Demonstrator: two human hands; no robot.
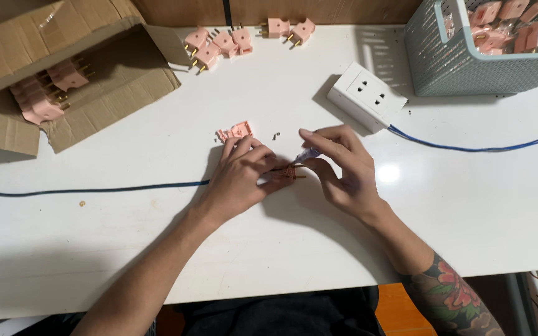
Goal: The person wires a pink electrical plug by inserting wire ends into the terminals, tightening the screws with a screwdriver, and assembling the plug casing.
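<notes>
- While both hands meet at the middle of the white counter (157, 261), the left hand (241, 177) is closed around a small pink plug half (291, 172) with brass prongs, pinning it just above the surface.
- At the same spot, the right hand (344, 171) is pinched on a slim tool with a clear handle (309, 154), its tip touching the plug part; what kind of tool it is cannot be told for sure.
- Just beyond the left hand's fingers lies a loose pink plug cover (235, 131), with a tiny dark screw (276, 134) beside it.
- From under the left hand a blue cable (94, 190) runs off to the left edge.
- Behind the right hand sits a white socket block (365, 94), with its own blue lead (468, 148) trailing right.
- Finished pink plugs (222, 43) lie in a row along the far edge.
- More plugs fill the open cardboard box (113, 93) at far left.
- At far right stands a pale blue mesh basket (449, 62) holding bagged pink plugs.
</notes>
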